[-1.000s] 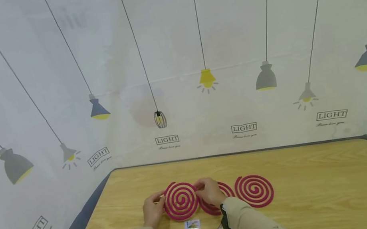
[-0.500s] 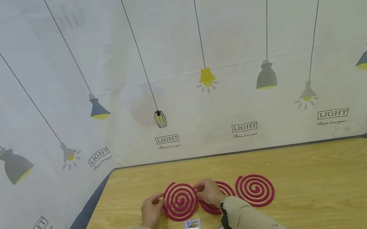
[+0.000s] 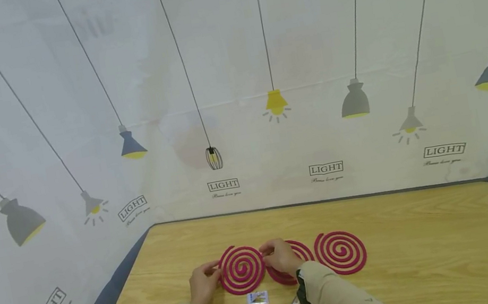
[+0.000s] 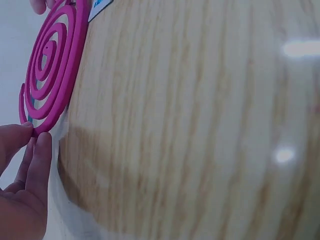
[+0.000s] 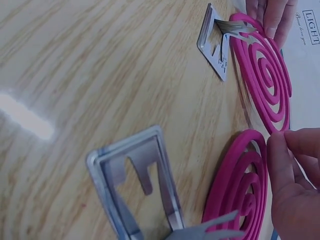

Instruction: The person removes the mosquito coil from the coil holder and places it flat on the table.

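Observation:
Both hands hold a magenta mosquito coil from opposite sides, its spiral face toward the head camera. The left hand pinches its left edge between thumb and fingers, plain in the left wrist view. At the right edge, the right hand pinches the rim between thumb and fingertips. Beside this coil lies a small metal coil stand, whose bent-up prong overlaps the outer rings in the right wrist view. A second mosquito coil stands behind the right hand, with another metal stand and its prong in front.
A third magenta mosquito coil is at the right of the row. All this is on a wood-grain table, with a pale cloth backdrop printed with lamps rising behind its far edge.
Both hands and the coil between them have shifted very slightly toward the person. Their grip is the same, and the other coils and stands stay in place.

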Available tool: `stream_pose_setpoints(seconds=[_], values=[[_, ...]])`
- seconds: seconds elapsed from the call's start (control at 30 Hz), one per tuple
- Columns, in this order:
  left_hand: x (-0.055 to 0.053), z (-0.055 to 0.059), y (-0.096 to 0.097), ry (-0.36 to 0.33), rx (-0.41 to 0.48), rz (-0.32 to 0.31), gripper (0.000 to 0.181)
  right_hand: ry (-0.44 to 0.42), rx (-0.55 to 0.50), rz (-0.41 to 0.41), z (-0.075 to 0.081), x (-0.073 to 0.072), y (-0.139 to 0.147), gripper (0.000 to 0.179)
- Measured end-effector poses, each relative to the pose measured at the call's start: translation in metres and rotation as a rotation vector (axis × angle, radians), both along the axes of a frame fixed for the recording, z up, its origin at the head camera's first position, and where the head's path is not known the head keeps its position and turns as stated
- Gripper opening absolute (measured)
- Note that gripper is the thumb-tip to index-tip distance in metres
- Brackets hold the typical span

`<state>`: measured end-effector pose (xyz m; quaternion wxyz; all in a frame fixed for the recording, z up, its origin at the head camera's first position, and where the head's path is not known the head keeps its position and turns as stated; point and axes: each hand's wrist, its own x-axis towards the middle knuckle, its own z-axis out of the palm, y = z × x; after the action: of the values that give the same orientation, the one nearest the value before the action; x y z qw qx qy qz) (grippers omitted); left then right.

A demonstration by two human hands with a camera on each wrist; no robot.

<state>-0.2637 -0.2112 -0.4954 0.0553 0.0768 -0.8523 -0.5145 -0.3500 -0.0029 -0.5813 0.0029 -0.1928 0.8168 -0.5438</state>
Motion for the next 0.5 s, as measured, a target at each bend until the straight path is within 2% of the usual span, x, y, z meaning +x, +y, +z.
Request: stream_pose_setpoints(seconds=[0.03,0.1,0.2,0.3,0.4,0.5], values=[[0.001,0.0,0.0,0.008,0.002,-0.002,0.024,-0.002,-0.01,0.01,-0.004,-0.003,0.0,0.018],[0.002,-0.002,0.001,0.029,0.006,-0.01,0.024,-0.027,-0.019,0.006,0.004,0.003,0.0,0.019],[0.003,-0.004,0.001,0.037,0.015,-0.011,0.023,-0.142,0.034,-0.04,0.058,0.037,0.0,0.022],[0.003,-0.005,0.001,0.037,0.008,-0.005,0.023,-0.189,0.029,-0.051,0.087,0.057,0.0,0.024],[0.003,-0.006,0.001,0.031,-0.009,0.003,0.023,-0.238,0.016,-0.056,0.095,0.061,0.001,0.026],[0.003,-0.006,0.001,0.028,-0.044,0.011,0.022,-0.259,0.007,-0.048,0.094,0.061,0.002,0.027]])
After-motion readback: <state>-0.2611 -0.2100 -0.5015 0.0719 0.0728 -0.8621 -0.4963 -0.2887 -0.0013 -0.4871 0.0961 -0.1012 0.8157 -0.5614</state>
